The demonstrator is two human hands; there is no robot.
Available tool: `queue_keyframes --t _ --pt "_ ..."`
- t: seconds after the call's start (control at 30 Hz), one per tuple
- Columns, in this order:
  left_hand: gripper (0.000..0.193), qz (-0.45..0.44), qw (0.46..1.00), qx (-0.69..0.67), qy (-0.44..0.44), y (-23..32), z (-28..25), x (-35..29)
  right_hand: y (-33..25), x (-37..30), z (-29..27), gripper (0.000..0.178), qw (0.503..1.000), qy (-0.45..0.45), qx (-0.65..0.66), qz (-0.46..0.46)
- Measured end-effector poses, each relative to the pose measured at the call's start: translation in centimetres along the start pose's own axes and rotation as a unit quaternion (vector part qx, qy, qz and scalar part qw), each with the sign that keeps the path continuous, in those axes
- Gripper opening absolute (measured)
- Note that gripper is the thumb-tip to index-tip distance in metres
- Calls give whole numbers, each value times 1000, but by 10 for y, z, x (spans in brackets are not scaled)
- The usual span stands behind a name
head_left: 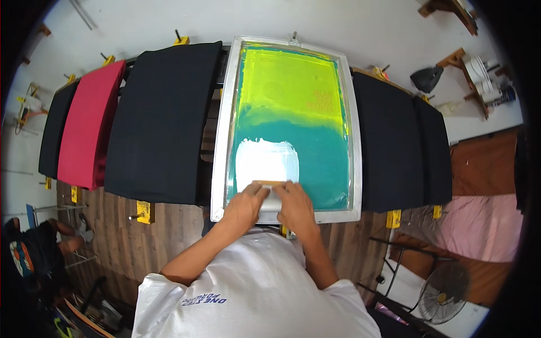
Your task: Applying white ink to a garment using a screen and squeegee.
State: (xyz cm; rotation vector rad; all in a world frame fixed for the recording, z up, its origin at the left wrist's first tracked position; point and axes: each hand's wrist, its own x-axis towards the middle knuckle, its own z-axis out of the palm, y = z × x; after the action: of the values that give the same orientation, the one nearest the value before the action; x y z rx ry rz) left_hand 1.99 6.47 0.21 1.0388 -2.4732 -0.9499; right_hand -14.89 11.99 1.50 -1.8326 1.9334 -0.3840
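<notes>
Both hands grip a squeegee [271, 204] at the near end of a screen printing frame [222, 146]. My left hand [246, 205] wraps round its left side, and my right hand [296, 207] round its right. The fingertips of both lie close together on its top, and its lower edge is hidden. Just beyond the squeegee, a patch of white ink [266, 156] with a ragged far edge covers the left near part of the mesh. Teal coating [321, 163] surrounds it. Bright yellow-green [282, 79] fills the far half, with faint lettering at its right.
Fabric-covered boards stand in a row either side: a wide black one [163, 124], a pink one [87, 127], and black ones [391, 146] to the right. Yellow clamps [145, 212] stick out below. A fan [443, 296] stands lower right; another person [42, 248] is lower left.
</notes>
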Motion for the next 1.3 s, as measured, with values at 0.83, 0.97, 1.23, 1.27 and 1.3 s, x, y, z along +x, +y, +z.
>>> queue_keyframes --t 0.83,0.97,1.23,1.27,1.3 --pt "30 -51 994 48 -80 -44 -25 105 22 113 -27 38 996 -71 -52 2" --pt "30 -20 1000 18 -7 -42 -9 82 22 93 -16 41 998 -29 -50 1" --pt "45 -63 997 -20 -40 -19 -6 48 17 51 -8 47 999 7 -14 -31" --pt "45 -64 997 -22 -41 -16 -7 44 15 47 -9 48 1000 0 -7 -21" --pt "44 -70 996 -23 -47 -13 -6 41 13 42 -9 48 1000 -2 -7 -21"
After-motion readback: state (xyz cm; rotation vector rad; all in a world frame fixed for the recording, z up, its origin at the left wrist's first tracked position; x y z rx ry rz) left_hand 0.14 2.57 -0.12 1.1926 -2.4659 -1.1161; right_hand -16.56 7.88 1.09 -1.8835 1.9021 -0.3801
